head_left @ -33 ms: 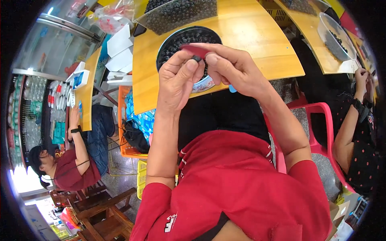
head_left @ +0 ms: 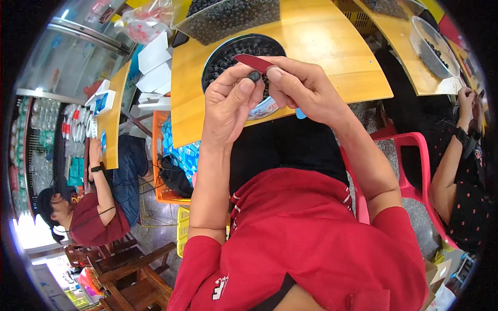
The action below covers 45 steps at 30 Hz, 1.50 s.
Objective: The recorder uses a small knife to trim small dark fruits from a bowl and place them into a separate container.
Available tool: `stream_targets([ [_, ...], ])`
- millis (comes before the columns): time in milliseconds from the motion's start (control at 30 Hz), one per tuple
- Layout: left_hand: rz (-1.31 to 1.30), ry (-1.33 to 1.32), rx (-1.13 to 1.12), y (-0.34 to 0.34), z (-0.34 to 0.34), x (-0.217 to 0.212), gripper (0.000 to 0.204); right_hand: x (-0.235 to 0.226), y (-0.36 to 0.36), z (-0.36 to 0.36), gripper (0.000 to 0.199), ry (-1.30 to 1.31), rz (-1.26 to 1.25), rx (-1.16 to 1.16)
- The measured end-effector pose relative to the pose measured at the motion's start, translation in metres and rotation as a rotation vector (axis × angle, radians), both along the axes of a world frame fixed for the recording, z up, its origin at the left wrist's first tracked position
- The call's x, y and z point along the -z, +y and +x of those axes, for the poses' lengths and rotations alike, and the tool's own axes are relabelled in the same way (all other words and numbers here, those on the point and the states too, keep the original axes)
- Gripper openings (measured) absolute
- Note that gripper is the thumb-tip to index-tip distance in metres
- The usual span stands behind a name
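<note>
Head view, looking down over my red shirt: my left hand pinches a small dark bead between thumb and forefinger, and my right hand grips a flat dark-red strip that looks like a small file. The bead sits at the very tips of my left fingers, raised above my lap and directly over the near rim of a round tray full of similar dark beads on the yellow wooden table. The strip runs with its long axis from my right fingertips up and to the left, its free end reaching past the bead, so the bead lies just under the strip's middle, touching it or a hair short; I cannot tell which. Both hands meet at that point, the left one carrying the bead and the right one carrying the strip, knuckles nearly touching. A clear bin of more dark beads stands at the far edge of the table, well beyond the tray. To my left, lower down, another person in a red shirt sits at a separate table; to my right a person in dark dotted clothing sits by a red plastic chair.
</note>
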<state>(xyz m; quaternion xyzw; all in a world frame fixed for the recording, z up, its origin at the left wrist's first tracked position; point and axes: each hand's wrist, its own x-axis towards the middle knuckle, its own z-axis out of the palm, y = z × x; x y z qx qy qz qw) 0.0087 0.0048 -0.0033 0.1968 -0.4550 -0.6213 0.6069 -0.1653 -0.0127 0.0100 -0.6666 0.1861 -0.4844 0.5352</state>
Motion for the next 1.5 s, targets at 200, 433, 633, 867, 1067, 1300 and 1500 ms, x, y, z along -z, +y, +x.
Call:
stream_targets([
  [200, -0.041, 0.024, 0.030, 0.004, -0.005, -0.004, 0.023, -0.004, 0.003, -0.003, 0.035, -0.018, 0.035, -0.058],
  [433, -0.065, -0.035, -0.074, 0.003, -0.009, -0.003, 0.025, -0.002, 0.001, 0.003, 0.036, -0.072, 0.016, -0.076],
  [633, -0.021, 0.017, -0.103, 0.003, -0.015, -0.002, 0.026, 0.003, -0.005, 0.001, 0.034, -0.073, 0.022, -0.070],
  [867, -0.079, -0.076, -0.138, 0.003, -0.016, -0.007, 0.029, 0.004, -0.001, 0.009, 0.027, -0.218, 0.006, 0.103],
  [1067, -0.206, -0.283, -0.298, 0.002, -0.016, -0.006, 0.028, 0.006, -0.002, 0.008, 0.026, -0.156, 0.128, 0.183],
  [1300, -0.320, -0.376, -0.396, -0.001, -0.021, -0.003, 0.026, -0.005, 0.001, 0.000, 0.018, -0.200, 0.585, -0.035],
  [1500, -0.226, -0.362, -0.334, 0.000, -0.021, -0.003, 0.025, -0.001, -0.006, -0.007, 0.015, -0.235, 0.576, -0.082],
])
